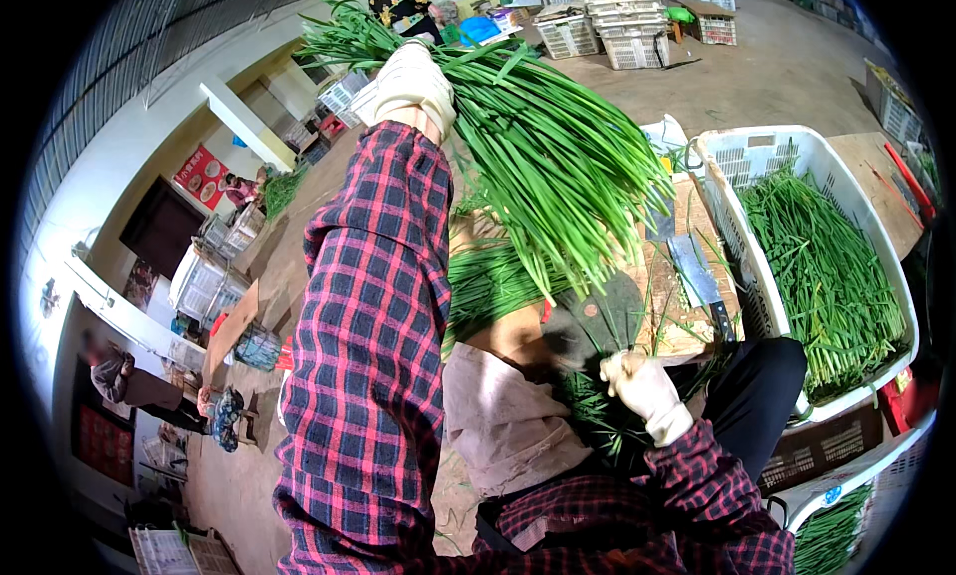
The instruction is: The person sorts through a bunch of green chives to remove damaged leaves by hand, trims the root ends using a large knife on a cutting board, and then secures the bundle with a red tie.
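Observation:
My left hand [413,82], in a pale glove, is raised and closed around a large bunch of garlic chives [568,137]. The pale ends fan down to the right, and leafy tips stick out left of the fist. Low in front of my body, my gloved right hand [645,386] has its fingers pinched together, with a few thin garlic chive blades running up from them. More garlic chives [508,276] lie below the raised bunch. A cleaver [697,271] with a black handle rests on a wooden board [682,326] to the right.
A white plastic basket [712,157] of garlic chives stands right of the board, with another basket [871,480] below it. Cloth [508,406] covers my left knee. Stacked crates [632,37] stand at the back. Another person [134,381] stands at the far left.

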`<move>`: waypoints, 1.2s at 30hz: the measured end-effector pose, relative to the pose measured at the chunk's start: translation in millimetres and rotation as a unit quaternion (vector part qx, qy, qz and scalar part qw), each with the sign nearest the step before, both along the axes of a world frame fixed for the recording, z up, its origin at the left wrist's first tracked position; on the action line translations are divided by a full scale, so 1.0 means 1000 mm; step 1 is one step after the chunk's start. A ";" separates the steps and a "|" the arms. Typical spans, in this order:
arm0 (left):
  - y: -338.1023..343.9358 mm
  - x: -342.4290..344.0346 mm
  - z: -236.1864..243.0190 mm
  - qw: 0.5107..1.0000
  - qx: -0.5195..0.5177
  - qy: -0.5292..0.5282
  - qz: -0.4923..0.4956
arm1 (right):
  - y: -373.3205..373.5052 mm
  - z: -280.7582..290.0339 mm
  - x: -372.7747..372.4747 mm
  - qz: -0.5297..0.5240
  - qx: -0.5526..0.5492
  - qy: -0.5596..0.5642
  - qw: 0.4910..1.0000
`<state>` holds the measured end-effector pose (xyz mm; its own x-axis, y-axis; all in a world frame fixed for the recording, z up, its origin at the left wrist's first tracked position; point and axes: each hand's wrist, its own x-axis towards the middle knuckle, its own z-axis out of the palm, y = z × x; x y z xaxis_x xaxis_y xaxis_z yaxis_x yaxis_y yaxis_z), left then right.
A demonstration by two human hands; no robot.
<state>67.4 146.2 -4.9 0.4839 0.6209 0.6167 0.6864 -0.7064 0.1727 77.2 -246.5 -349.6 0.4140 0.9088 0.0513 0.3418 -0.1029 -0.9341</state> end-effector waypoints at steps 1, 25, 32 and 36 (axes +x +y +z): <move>0.000 0.002 -0.003 0.998 0.040 0.037 0.015 | -0.010 0.002 -0.006 -0.037 0.048 -0.049 0.997; 0.016 -0.008 -0.014 0.939 -0.143 -0.226 -0.217 | 0.051 0.135 0.005 -0.204 0.167 -0.292 0.919; -0.004 -0.006 -0.024 0.985 -0.071 -0.132 -0.089 | 0.016 0.138 -0.001 -0.093 0.211 -0.216 0.949; -0.010 -0.016 -0.021 0.998 -0.011 -0.056 -0.029 | -0.004 0.125 -0.015 -0.067 0.147 -0.219 0.962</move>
